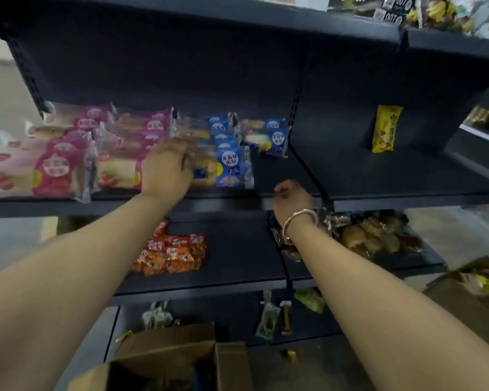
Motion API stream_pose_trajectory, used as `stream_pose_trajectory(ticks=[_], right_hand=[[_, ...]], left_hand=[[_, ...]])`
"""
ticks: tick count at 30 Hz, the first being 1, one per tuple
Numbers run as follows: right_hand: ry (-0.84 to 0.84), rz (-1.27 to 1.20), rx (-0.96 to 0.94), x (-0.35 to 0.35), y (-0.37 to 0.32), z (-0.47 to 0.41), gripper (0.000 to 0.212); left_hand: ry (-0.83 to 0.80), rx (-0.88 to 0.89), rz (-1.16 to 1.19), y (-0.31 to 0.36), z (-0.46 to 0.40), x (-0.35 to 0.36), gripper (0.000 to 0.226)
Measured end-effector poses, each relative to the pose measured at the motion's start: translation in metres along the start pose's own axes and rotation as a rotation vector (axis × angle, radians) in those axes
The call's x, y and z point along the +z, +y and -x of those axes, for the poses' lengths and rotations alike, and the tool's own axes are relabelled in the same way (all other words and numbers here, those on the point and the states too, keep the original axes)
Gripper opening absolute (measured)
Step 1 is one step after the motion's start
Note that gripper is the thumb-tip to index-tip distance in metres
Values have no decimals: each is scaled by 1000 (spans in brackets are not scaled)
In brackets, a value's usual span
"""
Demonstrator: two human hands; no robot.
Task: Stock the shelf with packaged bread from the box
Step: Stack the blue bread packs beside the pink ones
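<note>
Bread in the blue pack (228, 167) lies at the shelf (288, 176) front, the left hand (167, 167) curled on its left end, so the placing step looks nearly done; the right hand (292, 200), loosely curled and holding nothing, rests at the shelf edge right of that grip. Next calls for letting go and reaching down to the box (164, 362) below; blue packs run in two rows, perhaps seven in all, pink packs (57, 167) left of the grip too blurred to count, one yellow pack (386, 128) far right.

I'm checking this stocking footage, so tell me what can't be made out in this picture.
Head view only:
- Left hand fingertips: hidden behind its own knuckles, against the blue bread packet.
- Cardboard box contents: dark, cut off by the bottom edge.
- Right hand fingers: curled at the shelf edge, grip unclear.
- Packet lettering: blurred.
</note>
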State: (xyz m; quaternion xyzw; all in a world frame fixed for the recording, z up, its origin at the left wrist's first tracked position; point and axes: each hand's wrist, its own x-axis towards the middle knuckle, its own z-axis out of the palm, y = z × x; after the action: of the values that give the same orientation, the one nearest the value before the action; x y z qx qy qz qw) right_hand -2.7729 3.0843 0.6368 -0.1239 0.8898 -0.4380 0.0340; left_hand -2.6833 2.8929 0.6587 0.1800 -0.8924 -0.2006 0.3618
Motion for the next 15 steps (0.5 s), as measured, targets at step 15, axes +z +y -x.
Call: stream_pose_trajectory(ticks=[15], right_hand=[[-778, 128, 245, 196, 141, 134, 25]], left_hand=[[-297, -869, -66, -216, 268, 10, 30]])
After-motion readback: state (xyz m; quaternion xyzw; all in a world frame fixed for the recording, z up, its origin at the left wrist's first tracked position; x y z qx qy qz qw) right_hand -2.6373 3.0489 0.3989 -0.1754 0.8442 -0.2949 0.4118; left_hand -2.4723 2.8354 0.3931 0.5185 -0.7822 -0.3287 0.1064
